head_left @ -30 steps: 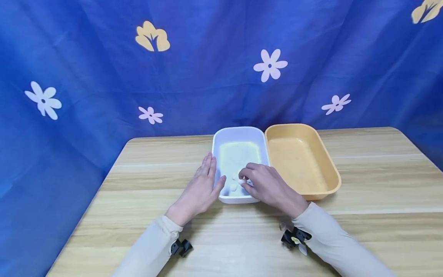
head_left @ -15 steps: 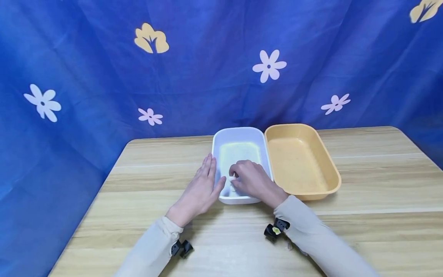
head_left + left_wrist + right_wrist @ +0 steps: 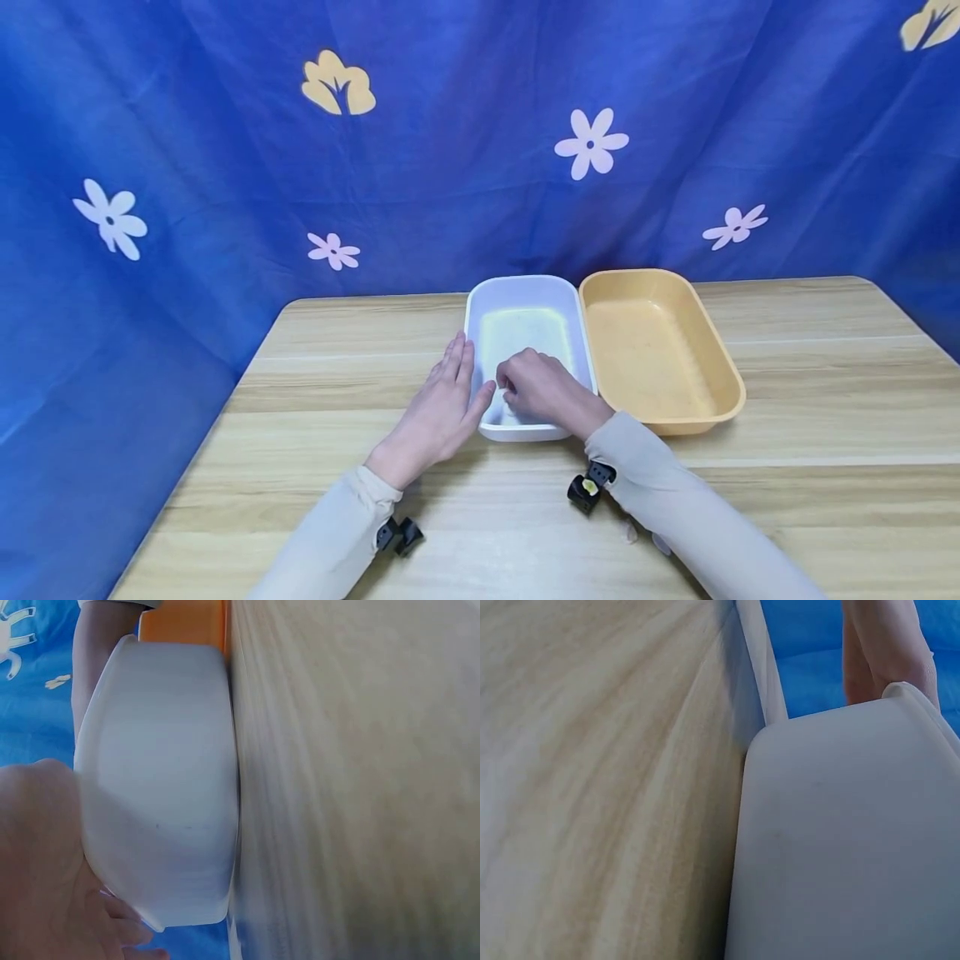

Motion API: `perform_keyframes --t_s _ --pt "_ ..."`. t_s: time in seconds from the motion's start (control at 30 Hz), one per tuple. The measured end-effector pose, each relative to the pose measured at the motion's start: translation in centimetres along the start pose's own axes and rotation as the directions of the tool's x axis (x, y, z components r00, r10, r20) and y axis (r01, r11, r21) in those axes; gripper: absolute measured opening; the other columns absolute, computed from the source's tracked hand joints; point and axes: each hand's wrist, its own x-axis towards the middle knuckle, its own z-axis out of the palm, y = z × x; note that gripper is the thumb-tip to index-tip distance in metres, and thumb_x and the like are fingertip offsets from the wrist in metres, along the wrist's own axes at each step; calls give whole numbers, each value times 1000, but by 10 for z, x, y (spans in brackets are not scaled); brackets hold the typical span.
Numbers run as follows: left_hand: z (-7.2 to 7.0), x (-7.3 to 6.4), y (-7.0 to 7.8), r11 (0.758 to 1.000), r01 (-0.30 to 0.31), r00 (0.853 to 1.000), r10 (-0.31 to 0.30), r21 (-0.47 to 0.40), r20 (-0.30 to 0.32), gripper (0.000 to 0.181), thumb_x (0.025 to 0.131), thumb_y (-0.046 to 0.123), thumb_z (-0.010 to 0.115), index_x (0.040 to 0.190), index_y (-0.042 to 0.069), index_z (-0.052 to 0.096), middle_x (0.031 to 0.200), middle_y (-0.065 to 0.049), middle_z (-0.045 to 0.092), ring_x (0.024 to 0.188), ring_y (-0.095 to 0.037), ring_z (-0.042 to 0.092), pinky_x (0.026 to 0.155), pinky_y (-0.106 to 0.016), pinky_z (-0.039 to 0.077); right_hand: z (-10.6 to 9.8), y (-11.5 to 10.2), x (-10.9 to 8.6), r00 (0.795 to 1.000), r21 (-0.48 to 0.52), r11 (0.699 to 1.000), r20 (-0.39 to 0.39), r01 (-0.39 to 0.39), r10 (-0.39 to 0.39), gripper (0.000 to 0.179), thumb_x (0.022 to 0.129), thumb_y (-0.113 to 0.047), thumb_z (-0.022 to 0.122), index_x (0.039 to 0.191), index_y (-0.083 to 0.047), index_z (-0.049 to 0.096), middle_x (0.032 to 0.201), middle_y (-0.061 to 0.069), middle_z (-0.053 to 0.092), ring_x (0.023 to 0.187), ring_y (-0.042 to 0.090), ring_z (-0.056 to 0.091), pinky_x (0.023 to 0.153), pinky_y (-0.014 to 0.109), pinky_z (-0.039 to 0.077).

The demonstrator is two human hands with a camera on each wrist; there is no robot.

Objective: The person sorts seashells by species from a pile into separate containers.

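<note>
A white plastic tub (image 3: pixel 525 287) stands on the table. My left hand (image 3: pixel 435 404) lies along its left rim, fingers straight and thumb over the edge; the left wrist view shows the palm (image 3: pixel 45 855) against the tub's outer wall. Inside the near end, my right hand (image 3: pixel 542 385) reaches down with curled fingers, thumb and forefinger together around a small white piece largely hidden by the fingers. Near the fingertips, small white pieces (image 3: pixel 509 411) on the tub floor barely stand out against it. The right wrist view shows mostly the tub's outer wall (image 3: pixel 847 840).
A yellow-orange tub (image 3: pixel 652 350) sits against the white one's right side. Both are on a wood-grain table (image 3: pixel 360 358), with a blue flowered curtain (image 3: pixel 450 150) behind its far edge. Each sleeve carries a small black wrist camera (image 3: pixel 583 492).
My right hand has shifted left and lower inside the white tub, so its fingers now cover the small white pieces. The left hand stays at the rim.
</note>
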Motion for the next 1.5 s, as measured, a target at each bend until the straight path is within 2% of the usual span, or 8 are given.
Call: perform_keyframes --t_s 0.2,0.4,0.63,0.9,1.0,1.2,1.33,1.5 --pt "2 0 0 1000 -10 1000 10 -7 -6 70 105 40 29 147 -14 16 156 -28 5 145 -38 11 117 -48 20 -7 -1 -9 998 -32 999 -51 43 -45 9 78 -4 68 83 -9 74 75 -1 67 67 14 59 57 31 51" --pt "1 1 0 1000 -8 1000 8 -9 3 70 105 40 27 148 -13 14 157 -27 3 145 -37 9 117 -47 19 -37 -2 -35 986 -37 996 -142 85 -89 9 82 -6 70 90 -8 75 83 1 70 75 14 63 64 31 54" --pt "1 2 1 1000 -16 1000 16 1 -2 70 105 41 27 148 -13 13 156 -28 3 145 -37 9 117 -47 18 -61 11 -88 948 -74 983 -261 169 -182 7 82 -5 71 87 -9 73 80 -3 68 69 8 60 62 25 52" --pt "2 3 1 1000 -9 1000 9 -3 5 71 104 42 27 148 -12 14 157 -26 3 146 -36 8 118 -46 17 -55 19 -159 889 -113 984 -423 140 -175 17 74 -7 76 89 -14 71 88 -8 66 79 7 61 66 26 54" --pt "1 2 0 1000 -9 1000 9 -1 -4 70 104 41 28 148 -12 14 157 -27 4 145 -36 9 117 -47 18 -50 18 -179 902 -122 984 -399 128 -167 21 72 -10 77 91 -17 70 91 -11 64 81 4 60 66 24 54" --pt "-2 -1 -2 1000 -11 1000 11 8 -13 70 104 40 30 148 -13 15 157 -27 5 145 -37 10 117 -48 19 -41 20 -205 973 -4 992 -194 126 -125 22 73 -15 82 91 -21 71 91 -17 58 77 -4 53 60 17 49" --pt "-2 -1 -1 1000 -9 1000 9 9 -14 69 104 39 29 148 -13 15 157 -27 5 145 -37 10 117 -48 19 -37 26 -211 984 117 981 -110 154 -142 23 76 -13 80 95 -22 70 94 -18 58 79 -4 53 61 16 47" --pt "0 1 -1 1000 -14 1000 15 16 -16 69 104 40 29 148 -12 15 157 -26 5 145 -37 11 117 -47 19 -35 32 -214 988 87 985 -39 149 -146 22 77 -16 80 96 -23 70 95 -18 56 79 -4 50 60 18 46"
